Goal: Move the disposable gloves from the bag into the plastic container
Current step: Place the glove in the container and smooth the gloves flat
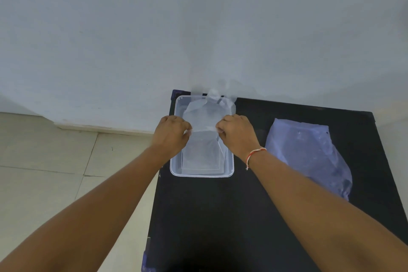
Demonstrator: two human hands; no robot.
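Fingers (187, 130) of the left hand (171, 133) and right hand (237, 133) are curled, each pinching a side edge of a clear disposable glove (204, 121) stretched flat over the plastic container (202, 175). Glove's far end pokes past the back rim, so I'd say lower it level w/ even tension, tuck that end in, then let go. Bag (309, 154) lies to the right on the black desk (220, 216), apart from the tub.

Wall (198, 28) blocks behind container (202, 175); bag (309, 157) right.
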